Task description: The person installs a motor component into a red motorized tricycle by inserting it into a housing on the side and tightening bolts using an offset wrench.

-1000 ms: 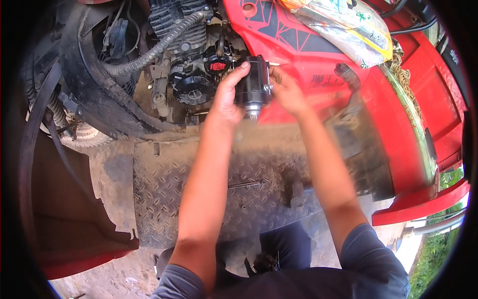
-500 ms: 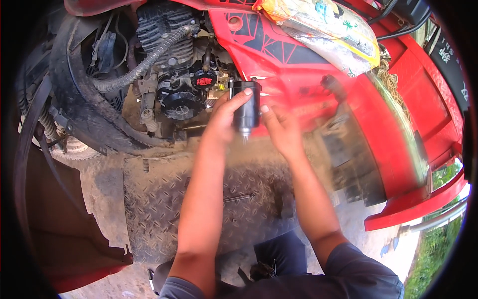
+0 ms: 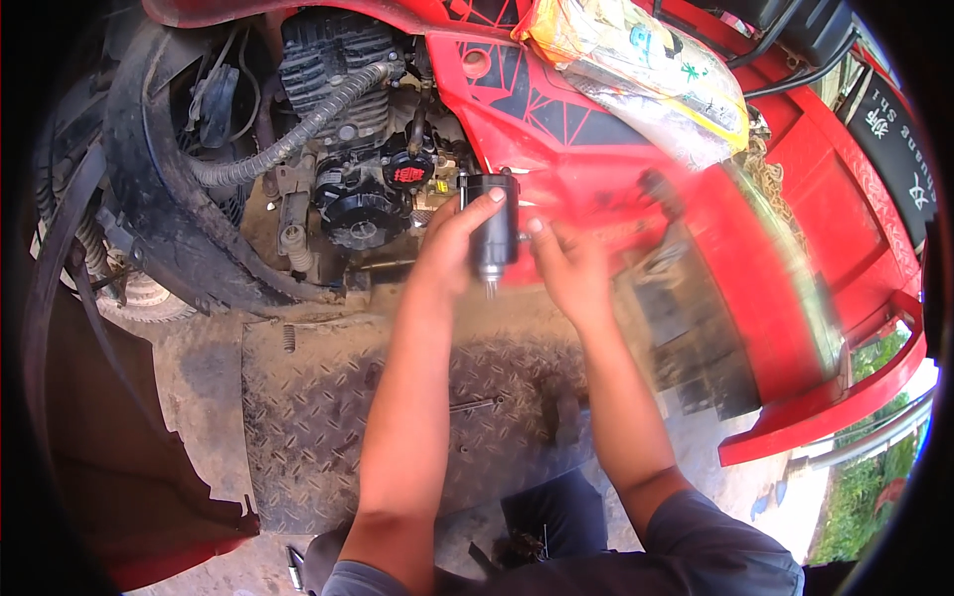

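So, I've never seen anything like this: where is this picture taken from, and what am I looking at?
There is no robot here, just a person's two bare hands. A wide camera worn on the head looks down at them, so edges curve near the rim. The left hand holds a black cylinder with a silver tip pointing down. The right hand is beside it; blur hides whether it touches. Beyond are a dark engine and a red panel. Below is a dirty metal plate with a raised pattern; a thin metal tool lies on it.
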A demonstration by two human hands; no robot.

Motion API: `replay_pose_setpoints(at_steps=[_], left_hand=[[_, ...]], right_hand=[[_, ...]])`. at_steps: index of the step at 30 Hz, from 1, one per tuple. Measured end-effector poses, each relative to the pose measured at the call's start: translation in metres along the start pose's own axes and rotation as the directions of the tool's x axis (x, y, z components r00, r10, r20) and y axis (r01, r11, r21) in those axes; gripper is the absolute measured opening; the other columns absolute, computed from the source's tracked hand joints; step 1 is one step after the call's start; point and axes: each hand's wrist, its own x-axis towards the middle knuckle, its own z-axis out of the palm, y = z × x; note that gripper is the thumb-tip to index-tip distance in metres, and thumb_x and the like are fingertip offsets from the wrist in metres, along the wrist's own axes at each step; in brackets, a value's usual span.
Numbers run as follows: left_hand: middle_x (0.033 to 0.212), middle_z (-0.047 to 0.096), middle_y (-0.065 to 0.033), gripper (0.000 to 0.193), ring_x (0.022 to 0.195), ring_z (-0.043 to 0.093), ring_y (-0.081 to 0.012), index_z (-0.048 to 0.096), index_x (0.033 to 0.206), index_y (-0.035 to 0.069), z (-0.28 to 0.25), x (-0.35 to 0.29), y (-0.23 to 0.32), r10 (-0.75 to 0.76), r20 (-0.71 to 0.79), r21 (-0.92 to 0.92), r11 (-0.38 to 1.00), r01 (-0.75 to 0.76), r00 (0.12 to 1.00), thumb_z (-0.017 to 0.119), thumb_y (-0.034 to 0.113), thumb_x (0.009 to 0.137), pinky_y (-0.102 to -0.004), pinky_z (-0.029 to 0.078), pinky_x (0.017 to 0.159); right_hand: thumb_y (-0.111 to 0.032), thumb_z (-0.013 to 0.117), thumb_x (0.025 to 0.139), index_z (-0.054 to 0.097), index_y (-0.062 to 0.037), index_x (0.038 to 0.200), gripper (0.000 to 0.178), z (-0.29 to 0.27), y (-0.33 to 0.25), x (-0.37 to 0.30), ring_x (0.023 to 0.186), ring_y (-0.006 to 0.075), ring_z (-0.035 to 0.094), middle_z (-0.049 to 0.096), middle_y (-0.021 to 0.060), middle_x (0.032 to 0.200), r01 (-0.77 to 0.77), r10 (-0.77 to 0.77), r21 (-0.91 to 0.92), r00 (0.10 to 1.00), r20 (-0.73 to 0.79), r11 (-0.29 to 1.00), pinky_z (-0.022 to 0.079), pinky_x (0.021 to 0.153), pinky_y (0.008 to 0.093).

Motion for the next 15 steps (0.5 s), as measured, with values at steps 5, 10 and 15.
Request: replay_pose_setpoints(at_steps=[5,10,15], left_hand=[[0.098,0.073,-0.0131,0.037,0.082,0.074,-0.0236,0.066,0.118,0.002,0.005,-0.003,0.001,0.027,-0.027,0.040,0.999,-0.026,0.999,0.076,0.027,0.092,-0.0387,0.064,0.071],[0.094,0.072,-0.0089,0.037,0.077,0.071,-0.0200,0.067,0.117,0.004,0.004,-0.001,-0.002,0.050,-0.017,-0.012,0.999,-0.050,0.999,0.076,0.028,0.091,-0.0356,0.061,0.065],[0.091,0.072,-0.0078,0.036,0.074,0.070,-0.0198,0.067,0.116,0.005,-0.002,0.005,-0.006,0.042,-0.029,0.013,0.999,-0.041,0.999,0.077,0.030,0.091,-0.0339,0.058,0.063]], right_hand=[[-0.013,0.066,0.102,0.064,0.0010,0.102,0.014,0.005,0.004,-0.004,0.071,0.0051,0.056,0.063,-0.0003,0.078,0.049,-0.050,0.163,0.999,0.001,0.985,0.045,0.063,0.0226],[-0.009,0.066,0.101,0.063,0.0011,0.104,0.011,0.016,-0.007,-0.011,0.070,0.0057,0.057,0.064,-0.0002,0.079,0.064,-0.026,0.459,0.996,-0.089,0.886,0.047,0.066,0.0225],[-0.017,0.063,0.104,0.068,0.0012,0.098,0.020,0.007,-0.010,-0.006,0.069,0.0062,0.055,0.059,-0.0006,0.074,-0.081,0.086,0.193,0.996,-0.016,0.978,0.044,0.059,0.0250]])
